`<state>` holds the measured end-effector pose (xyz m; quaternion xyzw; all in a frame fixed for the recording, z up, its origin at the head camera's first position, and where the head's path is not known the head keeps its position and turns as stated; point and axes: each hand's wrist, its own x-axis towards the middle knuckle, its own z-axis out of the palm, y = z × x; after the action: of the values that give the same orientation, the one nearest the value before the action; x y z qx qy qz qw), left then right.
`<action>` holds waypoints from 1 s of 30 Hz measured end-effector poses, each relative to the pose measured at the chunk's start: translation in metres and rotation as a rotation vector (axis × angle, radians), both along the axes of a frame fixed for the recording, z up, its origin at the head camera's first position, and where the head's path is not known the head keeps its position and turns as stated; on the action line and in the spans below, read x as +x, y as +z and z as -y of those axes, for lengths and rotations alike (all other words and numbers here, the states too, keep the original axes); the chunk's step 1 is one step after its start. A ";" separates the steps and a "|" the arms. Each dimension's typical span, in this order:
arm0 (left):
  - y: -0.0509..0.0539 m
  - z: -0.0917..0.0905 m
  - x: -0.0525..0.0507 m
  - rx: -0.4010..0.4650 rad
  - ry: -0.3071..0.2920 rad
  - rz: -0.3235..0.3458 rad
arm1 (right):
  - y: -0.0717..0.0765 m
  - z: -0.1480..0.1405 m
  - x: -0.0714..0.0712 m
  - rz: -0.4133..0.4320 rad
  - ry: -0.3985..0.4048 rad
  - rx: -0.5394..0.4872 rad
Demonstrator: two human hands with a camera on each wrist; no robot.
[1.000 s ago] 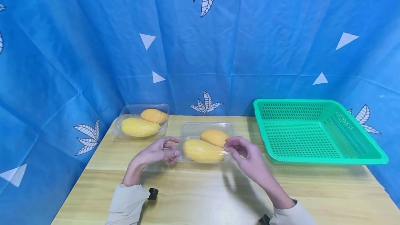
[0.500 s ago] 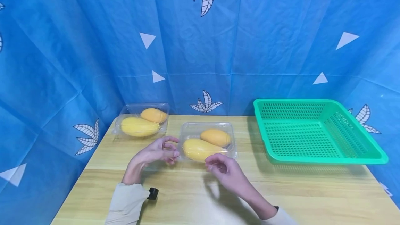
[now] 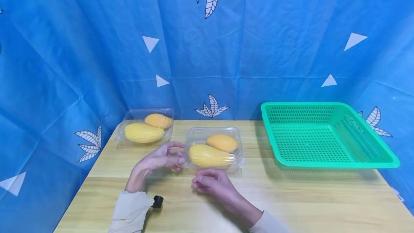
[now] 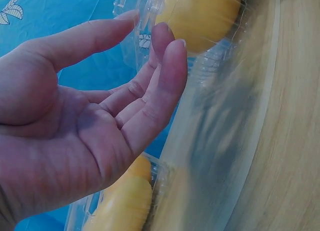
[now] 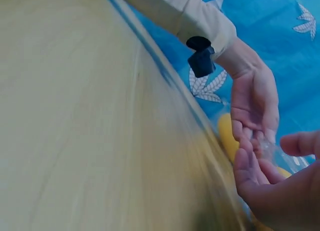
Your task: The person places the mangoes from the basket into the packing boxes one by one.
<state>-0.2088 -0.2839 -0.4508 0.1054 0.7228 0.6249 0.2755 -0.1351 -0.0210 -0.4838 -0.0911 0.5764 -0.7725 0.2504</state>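
Note:
A clear plastic clamshell box [image 3: 213, 130] stands mid-table, holding a long yellow fruit [image 3: 207, 156] and a smaller orange mango-like fruit [image 3: 222, 143]. My left hand [image 3: 163, 159] is at its left side, fingers loosely bent. In the left wrist view the thumb of my left hand [image 4: 90, 96] overlaps the box edge [image 4: 132, 6]; whether it touches cannot be told. My right hand [image 3: 215, 184] hovers before the box's front edge, fingers loosely bent, nothing between them. In the right wrist view, fingertips of my right hand [image 5: 280, 191] overlap those of my left.
A second clear box [image 3: 145, 111] with similar fruit sits at the back left. At the right is a green perforated basket [image 3: 302, 132] with nothing in it. A blue patterned cloth [image 3: 207, 46] hangs behind the wooden table [image 3: 291, 200].
My right hand has left the box's right side and moved left and toward me, along the front. The left hand and both boxes have stayed put.

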 end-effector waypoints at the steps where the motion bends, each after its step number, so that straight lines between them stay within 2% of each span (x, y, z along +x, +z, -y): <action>1: 0.000 0.000 0.000 -0.001 0.001 -0.002 | -0.001 0.003 -0.001 0.024 -0.006 -0.026; 8: 0.000 0.001 0.002 -0.015 0.001 -0.012 | -0.006 0.017 -0.002 0.150 -0.051 -0.161; 20: -0.001 0.002 0.001 -0.007 -0.021 -0.032 | -0.001 0.042 -0.003 0.344 -0.153 -0.280; 30: -0.002 0.001 0.000 -0.012 -0.026 -0.039 | 0.000 0.051 -0.002 0.414 -0.218 -0.330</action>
<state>-0.2089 -0.2850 -0.4525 0.1251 0.7302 0.6149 0.2702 -0.1369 -0.0724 -0.4835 0.0917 0.3861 -0.8803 0.2601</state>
